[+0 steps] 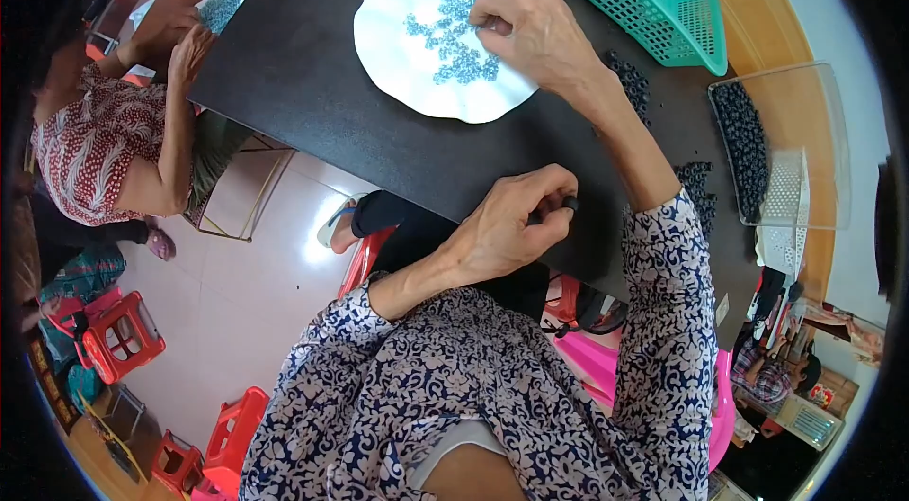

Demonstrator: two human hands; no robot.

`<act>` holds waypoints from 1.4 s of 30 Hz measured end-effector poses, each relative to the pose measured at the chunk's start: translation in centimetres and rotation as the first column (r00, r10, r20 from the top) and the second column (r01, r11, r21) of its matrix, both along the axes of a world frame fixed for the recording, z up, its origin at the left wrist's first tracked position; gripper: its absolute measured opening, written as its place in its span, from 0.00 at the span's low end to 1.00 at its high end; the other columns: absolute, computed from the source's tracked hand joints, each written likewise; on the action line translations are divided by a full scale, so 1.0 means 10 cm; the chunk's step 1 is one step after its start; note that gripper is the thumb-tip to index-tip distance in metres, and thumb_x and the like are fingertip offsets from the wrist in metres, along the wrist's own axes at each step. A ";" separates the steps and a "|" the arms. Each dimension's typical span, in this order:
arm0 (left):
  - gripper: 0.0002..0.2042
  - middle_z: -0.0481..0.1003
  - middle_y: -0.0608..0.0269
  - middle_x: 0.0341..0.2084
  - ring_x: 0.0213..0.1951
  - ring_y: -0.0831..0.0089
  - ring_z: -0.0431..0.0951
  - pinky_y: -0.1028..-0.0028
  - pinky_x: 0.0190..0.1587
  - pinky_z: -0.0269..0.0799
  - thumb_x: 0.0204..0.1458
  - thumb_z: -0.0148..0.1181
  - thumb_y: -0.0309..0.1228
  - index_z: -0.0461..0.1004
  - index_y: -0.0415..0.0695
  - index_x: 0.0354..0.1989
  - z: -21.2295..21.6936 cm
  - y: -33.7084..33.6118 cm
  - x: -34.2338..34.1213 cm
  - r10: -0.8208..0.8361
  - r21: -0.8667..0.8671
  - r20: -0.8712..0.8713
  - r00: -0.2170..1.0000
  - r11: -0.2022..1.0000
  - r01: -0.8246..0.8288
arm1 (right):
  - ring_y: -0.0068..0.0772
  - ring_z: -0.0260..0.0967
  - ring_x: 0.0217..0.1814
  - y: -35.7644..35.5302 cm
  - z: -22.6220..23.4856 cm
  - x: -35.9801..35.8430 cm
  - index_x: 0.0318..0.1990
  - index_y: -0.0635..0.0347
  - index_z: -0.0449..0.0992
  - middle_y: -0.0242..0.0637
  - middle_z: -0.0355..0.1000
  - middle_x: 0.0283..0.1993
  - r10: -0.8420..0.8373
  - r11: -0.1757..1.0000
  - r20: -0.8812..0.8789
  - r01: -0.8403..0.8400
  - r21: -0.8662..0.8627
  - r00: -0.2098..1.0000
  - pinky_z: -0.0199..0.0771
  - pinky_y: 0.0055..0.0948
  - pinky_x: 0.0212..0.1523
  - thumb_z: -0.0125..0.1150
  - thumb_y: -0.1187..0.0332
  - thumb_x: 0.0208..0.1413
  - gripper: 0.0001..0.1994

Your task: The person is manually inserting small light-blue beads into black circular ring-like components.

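Observation:
My left hand [521, 222] rests near the front edge of the dark table with its fingers closed round a small black round part [569, 204]; most of that part is hidden by the fingers. My right hand [537, 35] reaches over the right side of a white scalloped plate [388, 51], thumb and fingers pinched together. On the plate lie many small translucent bluish pieces [464, 65], and the pinched fingertips are beside them. Whatever those fingertips hold, if anything, is too small to make out.
A green perforated basket [696, 23] stands at the table's far right. Black small parts lie loose [696, 184] under and beside my right arm, and more fill a clear bin [743, 151]. Another person [123, 141] works at the left. Red stools [121, 338] stand on the floor.

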State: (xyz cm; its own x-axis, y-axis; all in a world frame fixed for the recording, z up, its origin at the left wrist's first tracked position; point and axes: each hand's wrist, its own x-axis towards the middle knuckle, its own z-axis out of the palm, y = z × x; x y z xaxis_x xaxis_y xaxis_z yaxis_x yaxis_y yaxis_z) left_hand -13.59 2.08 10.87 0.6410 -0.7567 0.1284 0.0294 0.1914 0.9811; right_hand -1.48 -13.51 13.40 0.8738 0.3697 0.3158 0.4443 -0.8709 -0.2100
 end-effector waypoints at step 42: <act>0.08 0.76 0.61 0.30 0.32 0.79 0.74 0.79 0.39 0.70 0.59 0.52 0.26 0.70 0.34 0.44 0.09 -0.10 -0.08 0.029 -0.163 -0.416 0.909 0.981 -0.106 | 0.13 0.66 0.35 -0.34 0.30 -1.93 0.37 0.66 0.74 0.26 0.70 0.34 -0.059 0.410 -0.308 0.305 0.860 0.949 0.66 0.14 0.35 0.61 0.84 0.50 0.08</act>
State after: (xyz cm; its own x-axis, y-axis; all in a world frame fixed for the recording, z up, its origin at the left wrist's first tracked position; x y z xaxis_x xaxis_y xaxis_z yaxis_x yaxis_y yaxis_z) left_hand -14.41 1.07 11.81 0.7147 -0.6989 -0.0285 0.4025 0.3775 0.8340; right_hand -20.75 -16.93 16.42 0.9663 -0.1871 0.1770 0.1407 -0.1923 -0.9712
